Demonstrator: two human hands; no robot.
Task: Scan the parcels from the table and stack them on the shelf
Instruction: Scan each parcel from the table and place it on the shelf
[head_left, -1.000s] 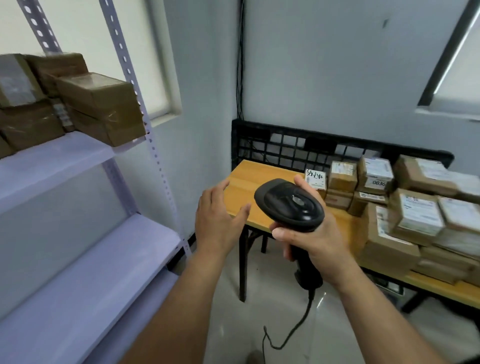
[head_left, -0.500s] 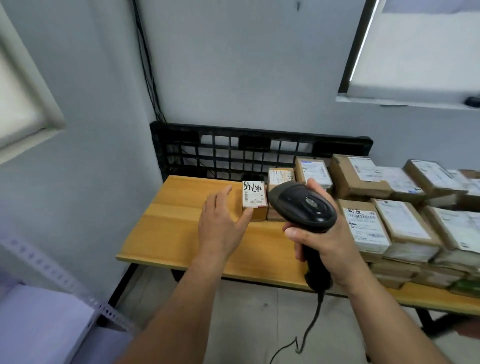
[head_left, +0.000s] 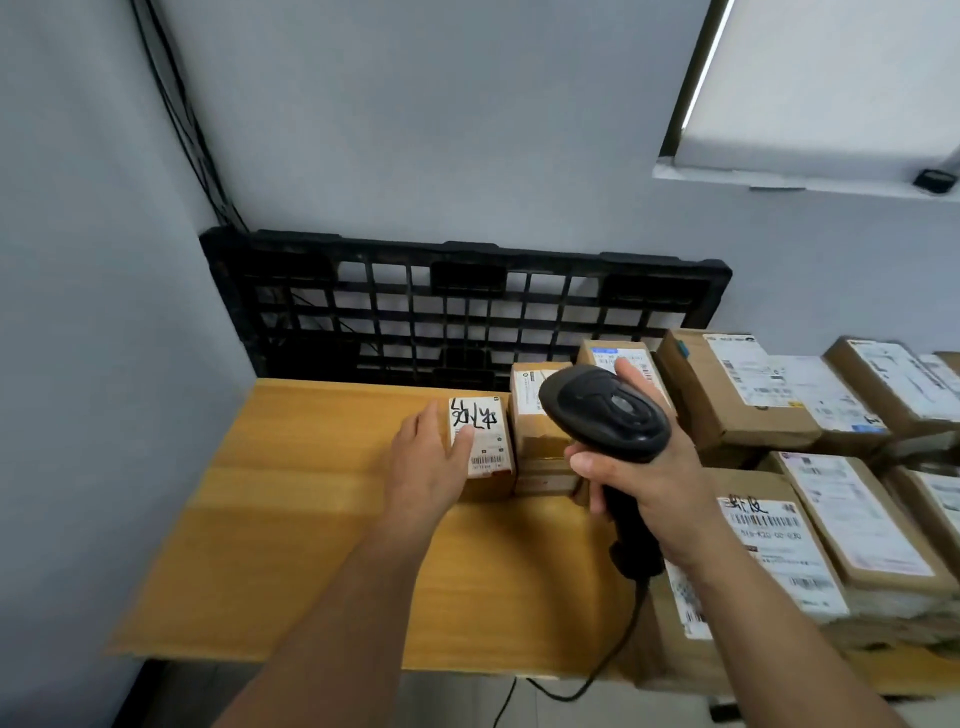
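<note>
Risks fumbling small white-labelled brown cardboard parcel (head_left: 485, 415), with left fingers (head_left: 422, 426) only laid straight against it, right fingers (head_left: 587, 462) clamped on black handheld scanner (head_left: 605, 410) at 3 o'clock.

Your scanner (head_left: 605, 415) is black plastic with a slight sheen, the parcels (head_left: 691, 384) are matt brown cardboard with white paper labels (head_left: 480, 436), and the table (head_left: 311, 519) looks like smooth wood.
</note>
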